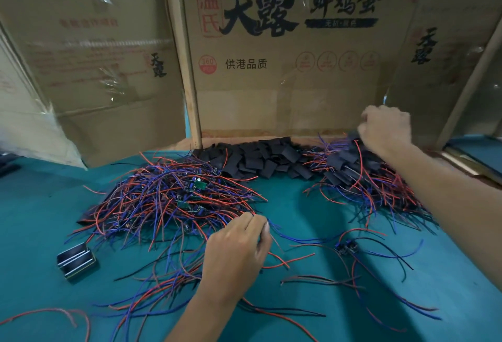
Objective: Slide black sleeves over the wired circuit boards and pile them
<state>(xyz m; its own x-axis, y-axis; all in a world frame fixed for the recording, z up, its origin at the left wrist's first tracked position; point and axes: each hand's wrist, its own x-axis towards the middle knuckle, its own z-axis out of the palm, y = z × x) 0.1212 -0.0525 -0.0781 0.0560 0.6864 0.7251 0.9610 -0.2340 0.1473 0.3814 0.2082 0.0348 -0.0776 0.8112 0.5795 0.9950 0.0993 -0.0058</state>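
The left hand (239, 246) is at lower centre of the frame, back of the hand to the camera, fingers curled together at the near edge of the unsleeved board pile (173, 197). The fingertips pinch red and blue wires there. That pile, a tangle of wires with small green boards showing at its top, fills the centre left of the frame on the green table (40, 219).

The right hand (387, 127) is at upper right, fingers curled downward over the top of the sleeved board pile (364, 176). What it grips is blurred; whether it clamps an item or only touches the pile cannot be told. This pile lies directly beneath and below the hand.

Loose black sleeves (266, 159) form a heap between the two piles, against the cardboard wall (285, 70) at centre.

A single wired board (346, 248) lies alone at lower right of centre, apart from both hands.

A small black holder (76, 260) sits at lower left on the table.
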